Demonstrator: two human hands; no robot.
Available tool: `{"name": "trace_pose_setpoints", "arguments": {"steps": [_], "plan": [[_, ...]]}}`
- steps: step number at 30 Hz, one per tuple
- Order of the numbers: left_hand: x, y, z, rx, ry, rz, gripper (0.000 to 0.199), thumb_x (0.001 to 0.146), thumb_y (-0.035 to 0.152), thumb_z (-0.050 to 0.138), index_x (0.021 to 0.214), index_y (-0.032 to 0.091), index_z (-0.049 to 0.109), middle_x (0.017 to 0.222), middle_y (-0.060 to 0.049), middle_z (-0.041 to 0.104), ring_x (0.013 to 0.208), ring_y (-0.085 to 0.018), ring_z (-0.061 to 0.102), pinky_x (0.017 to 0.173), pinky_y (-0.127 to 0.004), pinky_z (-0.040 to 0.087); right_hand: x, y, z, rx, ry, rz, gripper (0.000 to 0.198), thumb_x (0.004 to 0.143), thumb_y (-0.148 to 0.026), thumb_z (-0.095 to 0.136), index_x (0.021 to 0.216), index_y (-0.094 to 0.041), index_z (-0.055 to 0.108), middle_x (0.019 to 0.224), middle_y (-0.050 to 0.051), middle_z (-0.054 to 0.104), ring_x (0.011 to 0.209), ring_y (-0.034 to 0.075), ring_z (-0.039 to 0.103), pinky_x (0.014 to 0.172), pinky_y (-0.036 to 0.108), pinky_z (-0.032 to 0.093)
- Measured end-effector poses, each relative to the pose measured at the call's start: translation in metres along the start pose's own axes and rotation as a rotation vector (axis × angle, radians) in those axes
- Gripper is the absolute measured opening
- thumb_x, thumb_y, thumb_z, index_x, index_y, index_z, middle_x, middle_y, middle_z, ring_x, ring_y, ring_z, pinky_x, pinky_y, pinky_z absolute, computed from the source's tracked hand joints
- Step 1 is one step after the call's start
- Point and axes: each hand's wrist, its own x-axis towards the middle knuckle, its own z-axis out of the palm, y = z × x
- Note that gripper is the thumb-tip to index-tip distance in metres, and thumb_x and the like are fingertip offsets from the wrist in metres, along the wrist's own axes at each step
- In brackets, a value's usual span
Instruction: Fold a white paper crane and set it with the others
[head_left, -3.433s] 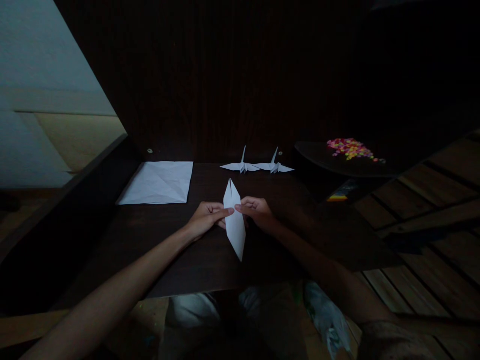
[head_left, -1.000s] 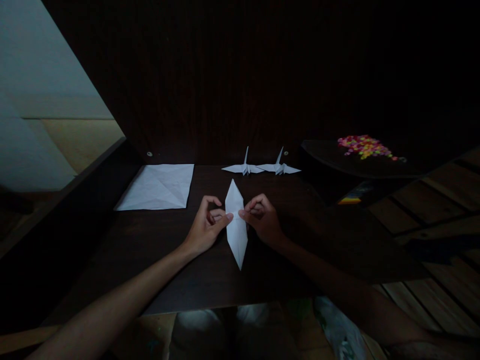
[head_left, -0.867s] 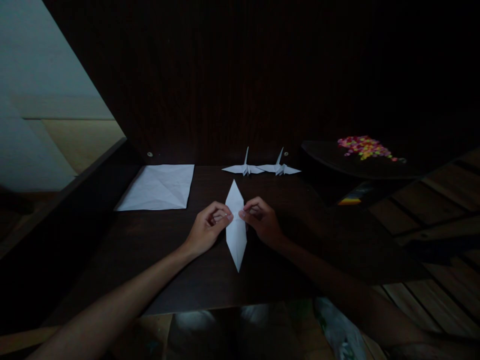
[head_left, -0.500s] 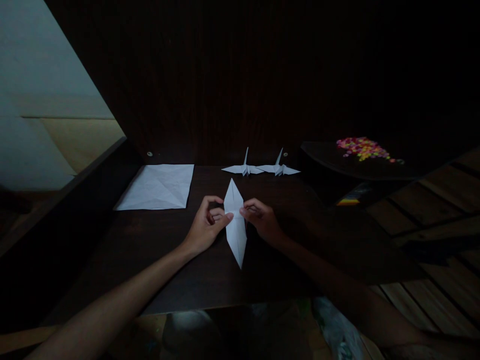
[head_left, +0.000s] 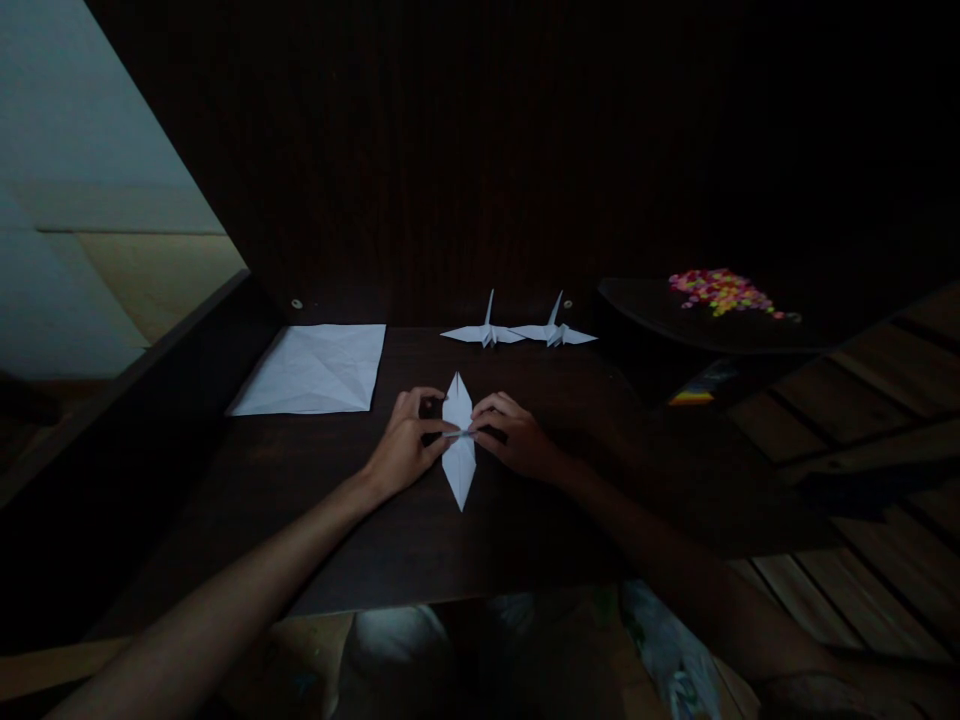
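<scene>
Between my hands is a piece of folded white origami paper (head_left: pixel 459 470), long and pointed at its far and near ends. A raised crease crosses its middle. My left hand (head_left: pixel 409 440) pinches that crease from the left, thumb and fingers closed on the paper. From the right, my right hand (head_left: pixel 517 435) pinches the same crease between thumb and fingertips. Behind it, two folded paper cranes, a left one (head_left: pixel 486 334) and a right one (head_left: pixel 553 334), stand side by side with wing tips meeting. To the left lies a creased white paper sheet (head_left: pixel 319 370).
A dark wooden desk (head_left: pixel 360 570) carries the papers, with a raised side board (head_left: pixel 150 390) on the left and a tall back panel (head_left: pixel 420 180). On a rounded corner shelf (head_left: pixel 637 305) at right sits a heap of small colourful pieces (head_left: pixel 724 290).
The origami paper has come down flatter and looks shorter, with a ridge now pinched up across its middle. Both my hands have closed in on that fold.
</scene>
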Motion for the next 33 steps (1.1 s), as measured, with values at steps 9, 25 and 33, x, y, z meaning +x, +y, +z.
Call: {"name": "trace_pose_setpoints", "arguments": {"steps": [9,25,33], "plan": [[-0.002,-0.012,-0.004,-0.045,-0.222,0.238,0.023,0.086,0.011,0.057,0.105,0.017,0.069,0.103,-0.008,0.07,0.098,-0.02,0.061,0.09,-0.036,0.051,-0.005,0.004,0.0,-0.06,-0.146,-0.138,0.014,0.084,-0.013,0.057,0.094,-0.02,0.063,0.102,0.007,0.068,0.095,0.02,0.061,0.081,0.035,0.051],[-0.001,-0.016,-0.016,-0.059,-0.266,0.249,0.019,0.091,0.021,0.054,0.101,0.015,0.07,0.107,-0.009,0.069,0.099,-0.02,0.063,0.09,-0.035,0.052,-0.006,0.0,-0.001,-0.133,-0.189,-0.052,0.014,0.083,-0.018,0.064,0.096,-0.019,0.069,0.109,0.007,0.069,0.097,0.02,0.061,0.085,0.037,0.047],[0.0,-0.012,-0.018,-0.041,-0.311,0.316,0.022,0.095,0.022,0.046,0.098,0.015,0.066,0.102,-0.011,0.065,0.098,-0.02,0.06,0.09,-0.035,0.049,-0.004,-0.005,-0.003,-0.166,-0.235,-0.04,0.012,0.088,-0.022,0.06,0.089,-0.019,0.071,0.111,0.007,0.068,0.099,0.022,0.06,0.086,0.04,0.046]]}}
